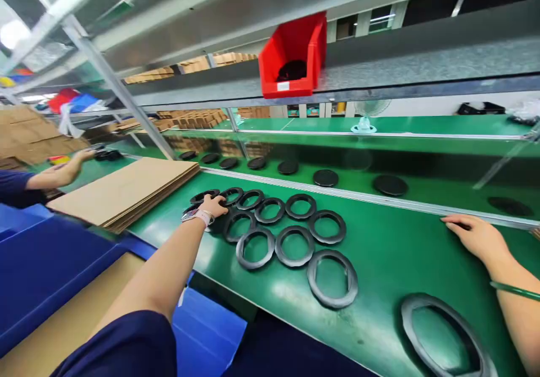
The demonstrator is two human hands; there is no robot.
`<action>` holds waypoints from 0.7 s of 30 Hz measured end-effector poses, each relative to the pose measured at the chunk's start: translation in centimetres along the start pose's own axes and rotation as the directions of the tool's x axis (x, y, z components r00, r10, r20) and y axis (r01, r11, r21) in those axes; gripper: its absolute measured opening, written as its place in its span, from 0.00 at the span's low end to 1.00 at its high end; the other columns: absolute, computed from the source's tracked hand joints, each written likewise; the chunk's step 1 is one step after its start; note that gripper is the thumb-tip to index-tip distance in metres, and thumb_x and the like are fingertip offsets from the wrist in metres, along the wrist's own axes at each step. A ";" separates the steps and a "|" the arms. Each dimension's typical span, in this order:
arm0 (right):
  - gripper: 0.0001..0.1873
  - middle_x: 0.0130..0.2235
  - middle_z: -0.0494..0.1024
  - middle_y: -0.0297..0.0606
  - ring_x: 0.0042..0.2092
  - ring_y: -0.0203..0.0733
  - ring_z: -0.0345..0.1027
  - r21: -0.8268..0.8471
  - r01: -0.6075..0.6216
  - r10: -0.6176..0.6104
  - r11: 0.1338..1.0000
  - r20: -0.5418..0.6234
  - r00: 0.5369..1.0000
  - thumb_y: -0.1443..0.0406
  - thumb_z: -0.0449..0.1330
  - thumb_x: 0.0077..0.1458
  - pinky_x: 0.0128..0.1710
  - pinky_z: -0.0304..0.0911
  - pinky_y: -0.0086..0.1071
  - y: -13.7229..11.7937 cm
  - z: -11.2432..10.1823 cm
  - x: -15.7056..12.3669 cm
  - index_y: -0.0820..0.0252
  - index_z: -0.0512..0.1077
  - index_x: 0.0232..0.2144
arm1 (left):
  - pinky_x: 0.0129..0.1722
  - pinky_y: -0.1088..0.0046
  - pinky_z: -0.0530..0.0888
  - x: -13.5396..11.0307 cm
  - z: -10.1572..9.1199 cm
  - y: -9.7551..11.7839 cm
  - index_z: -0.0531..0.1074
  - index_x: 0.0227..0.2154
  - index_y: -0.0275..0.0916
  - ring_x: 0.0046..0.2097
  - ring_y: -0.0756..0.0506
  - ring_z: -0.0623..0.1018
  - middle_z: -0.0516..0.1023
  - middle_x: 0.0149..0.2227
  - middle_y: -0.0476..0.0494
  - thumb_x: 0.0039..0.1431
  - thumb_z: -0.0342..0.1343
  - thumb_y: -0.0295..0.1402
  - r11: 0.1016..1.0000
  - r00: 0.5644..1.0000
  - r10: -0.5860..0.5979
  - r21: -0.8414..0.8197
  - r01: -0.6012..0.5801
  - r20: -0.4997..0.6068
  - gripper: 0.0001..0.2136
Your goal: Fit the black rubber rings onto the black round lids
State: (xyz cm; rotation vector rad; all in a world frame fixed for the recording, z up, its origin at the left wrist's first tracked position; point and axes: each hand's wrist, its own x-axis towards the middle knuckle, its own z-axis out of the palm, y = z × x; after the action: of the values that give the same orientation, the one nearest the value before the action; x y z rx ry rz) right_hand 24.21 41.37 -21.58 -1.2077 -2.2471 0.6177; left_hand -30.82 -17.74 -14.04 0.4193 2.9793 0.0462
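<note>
Several flat black rubber rings (294,246) lie close together on the green conveyor belt (379,264). My left hand (213,205), with a watch on its wrist, rests on the far rings, and the fingers cover part of them. I cannot tell whether it grips one. My right hand (476,236) lies on the metal rail (371,198) along the belt's far side and holds nothing. A larger black ring (439,337) lies near the lower right corner.
Black discs (325,178) stand in a row on a green belt beyond the rail. A stack of cardboard sheets (126,191) lies to the left, near a co-worker's hand (73,165). Blue bins (50,264) sit at lower left, and a red bin (293,56) sits on the shelf overhead.
</note>
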 end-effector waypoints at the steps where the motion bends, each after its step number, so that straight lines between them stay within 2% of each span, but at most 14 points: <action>1: 0.12 0.46 0.80 0.42 0.50 0.46 0.70 0.010 0.006 -0.006 1.000 -0.003 1.000 0.76 0.67 0.49 0.51 0.60 0.40 0.0 0.2 0.2 0.52 0.82 0.27 | 0.56 0.54 0.71 0.3 0.2 1.0 0.64 0.62 0.43 0.59 0.34 0.72 0.55 0.68 0.35 0.56 0.60 0.43 1.000 1.000 0.019 0.012 -0.019 0.002 0.30; 5: 0.10 0.45 0.81 0.39 0.49 0.43 0.70 0.042 -0.070 0.069 0.997 0.010 0.998 0.75 0.67 0.52 0.52 0.59 0.37 -0.3 0.2 0.1 0.54 0.82 0.30 | 0.60 0.52 0.68 0.4 0.6 4.4 0.63 0.64 0.51 0.62 0.26 0.69 0.47 0.72 0.39 0.50 0.59 0.46 0.994 0.996 0.090 0.067 -0.091 0.014 0.35; 8: 0.09 0.45 0.81 0.37 0.46 0.42 0.71 0.044 -0.152 0.151 0.987 0.021 0.988 0.73 0.67 0.53 0.49 0.60 0.35 -0.5 -0.4 -0.2 0.53 0.82 0.34 | 0.60 0.56 0.68 -0.9 0.4 6.1 0.60 0.65 0.55 0.62 0.28 0.70 0.49 0.72 0.43 0.48 0.60 0.44 0.981 0.984 0.173 0.081 -0.176 0.041 0.38; 10: 0.09 0.45 0.81 0.35 0.45 0.42 0.71 0.038 -0.187 0.186 0.982 0.026 0.982 0.72 0.67 0.54 0.48 0.60 0.35 -0.6 -0.7 -0.4 0.52 0.82 0.35 | 0.59 0.60 0.69 -2.4 -0.2 6.4 0.56 0.67 0.54 0.61 0.32 0.72 0.50 0.72 0.43 0.49 0.60 0.45 0.971 0.974 0.225 0.073 -0.228 0.039 0.40; 12: 0.09 0.46 0.81 0.34 0.46 0.43 0.71 0.038 -0.198 0.197 0.979 0.031 0.980 0.71 0.66 0.54 0.48 0.60 0.36 -0.6 -0.8 -0.6 0.51 0.82 0.36 | 0.61 0.61 0.67 -4.4 -1.1 5.4 0.52 0.69 0.51 0.63 0.33 0.69 0.48 0.73 0.41 0.53 0.57 0.47 0.965 0.967 0.256 0.067 -0.254 -0.021 0.40; 14: 0.09 0.46 0.81 0.34 0.48 0.45 0.71 0.049 -0.188 0.186 0.981 0.037 0.982 0.70 0.66 0.54 0.50 0.60 0.36 -0.7 -0.9 -0.7 0.51 0.82 0.36 | 0.64 0.61 0.64 -6.6 -1.8 2.8 0.49 0.69 0.48 0.66 0.36 0.65 0.50 0.72 0.42 0.59 0.49 0.50 0.969 0.956 0.248 0.053 -0.243 -0.157 0.36; 15: 0.09 0.46 0.81 0.34 0.48 0.45 0.71 0.054 -0.180 0.178 0.982 0.037 0.983 0.70 0.66 0.54 0.50 0.60 0.37 -0.7 -0.8 -0.8 0.52 0.82 0.36 | 0.63 0.63 0.64 -7.8 -2.0 0.8 0.52 0.68 0.47 0.65 0.39 0.67 0.57 0.70 0.43 0.61 0.46 0.51 0.973 0.938 0.229 0.030 -0.229 -0.259 0.33; 16: 0.09 0.46 0.81 0.35 0.49 0.46 0.71 0.058 -0.172 0.170 0.983 0.035 0.985 0.69 0.65 0.53 0.51 0.60 0.37 -0.8 -0.8 -0.8 0.52 0.82 0.36 | 0.62 0.65 0.66 -9.1 -2.1 -1.5 0.56 0.65 0.47 0.62 0.41 0.71 0.66 0.66 0.45 0.62 0.44 0.52 0.985 0.932 0.162 0.002 -0.171 -0.325 0.31; 17: 0.09 0.46 0.80 0.35 0.49 0.46 0.71 0.060 -0.163 0.161 0.985 0.033 0.986 0.69 0.65 0.53 0.52 0.60 0.37 -0.8 -0.8 -0.9 0.53 0.81 0.36 | 0.59 0.64 0.69 -10.4 -2.0 -4.0 0.60 0.62 0.46 0.59 0.42 0.74 0.71 0.62 0.43 0.62 0.42 0.51 0.993 0.935 0.103 -0.013 -0.114 -0.339 0.28; 18: 0.09 0.47 0.80 0.35 0.50 0.47 0.71 0.062 -0.155 0.153 0.986 0.032 0.988 0.69 0.64 0.53 0.52 0.60 0.37 -0.9 -0.8 -0.9 0.53 0.81 0.36 | 0.57 0.62 0.71 -11.9 -1.7 -6.5 0.63 0.59 0.45 0.56 0.41 0.76 0.76 0.57 0.42 0.63 0.40 0.50 0.998 0.939 0.049 -0.024 -0.060 -0.341 0.26; 19: 0.08 0.47 0.80 0.36 0.50 0.47 0.71 0.064 -0.148 0.146 0.987 0.029 0.989 0.69 0.64 0.52 0.53 0.59 0.37 -0.9 -0.8 -0.9 0.54 0.81 0.35 | 0.56 0.61 0.72 -13.6 -1.2 -9.0 0.65 0.55 0.48 0.54 0.41 0.78 0.80 0.52 0.45 0.62 0.40 0.50 1.000 0.947 -0.011 -0.025 0.003 -0.321 0.23; 20: 0.08 0.47 0.80 0.36 0.51 0.47 0.70 0.066 -0.144 0.142 0.987 0.027 0.989 0.69 0.64 0.52 0.53 0.59 0.37 -1.0 -0.7 -1.0 0.54 0.81 0.35 | 0.55 0.62 0.72 -15.5 -0.6 -11.3 0.66 0.51 0.53 0.53 0.42 0.79 0.83 0.46 0.52 0.61 0.39 0.50 0.996 0.961 -0.085 0.009 0.091 -0.262 0.20; 21: 0.08 0.47 0.80 0.36 0.51 0.47 0.70 0.070 -0.141 0.139 0.988 0.024 0.990 0.69 0.64 0.52 0.54 0.59 0.37 -1.1 -0.7 -1.0 0.54 0.81 0.34 | 0.53 0.64 0.73 -17.5 0.0 -13.2 0.67 0.47 0.56 0.51 0.42 0.80 0.84 0.41 0.55 0.58 0.42 0.50 0.987 0.985 -0.123 0.089 0.134 -0.117 0.17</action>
State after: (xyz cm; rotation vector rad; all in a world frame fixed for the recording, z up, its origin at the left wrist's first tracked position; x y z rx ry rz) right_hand 24.46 40.07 -20.59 -1.3368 -2.1495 0.7599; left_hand -17.79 -35.24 -12.45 0.2405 3.1210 -0.0915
